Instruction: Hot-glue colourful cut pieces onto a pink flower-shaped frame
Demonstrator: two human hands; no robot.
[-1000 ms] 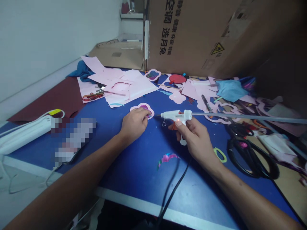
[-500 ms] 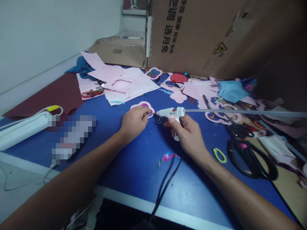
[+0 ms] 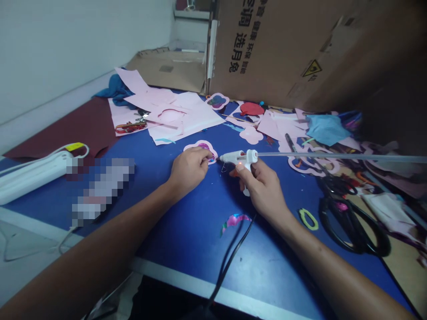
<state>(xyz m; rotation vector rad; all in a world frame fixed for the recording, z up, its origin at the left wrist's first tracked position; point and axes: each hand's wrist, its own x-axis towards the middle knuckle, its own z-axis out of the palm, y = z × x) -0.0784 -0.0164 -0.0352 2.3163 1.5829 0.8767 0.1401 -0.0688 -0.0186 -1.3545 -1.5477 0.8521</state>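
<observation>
My right hand (image 3: 263, 184) is wrapped round a white hot glue gun (image 3: 237, 158), whose small light glows orange near the thumb. A long clear glue stick (image 3: 333, 157) sticks out of its back, and its nozzle points left at my left fingertips. On the blue table lies a pink flower-shaped paper frame (image 3: 190, 146) with shiny purple film in it. My left hand (image 3: 190, 171) covers its near part, thumb and fingers pinched at its right edge. What exactly lies between those fingertips is hard to see. The nozzle is beside the frame's right edge.
Large black scissors (image 3: 353, 226) and a yellow-green band (image 3: 308, 219) lie right of my right arm. Pink paper sheets (image 3: 190, 113) and scraps spread along the back, before a cardboard box (image 3: 273, 53). A white power strip (image 3: 36, 175) is at left; a black cord (image 3: 230, 262) runs off the front edge.
The whole view has shifted slightly. Both hands keep nearly the same pose, with the glue gun's nozzle still beside the frame's right edge.
</observation>
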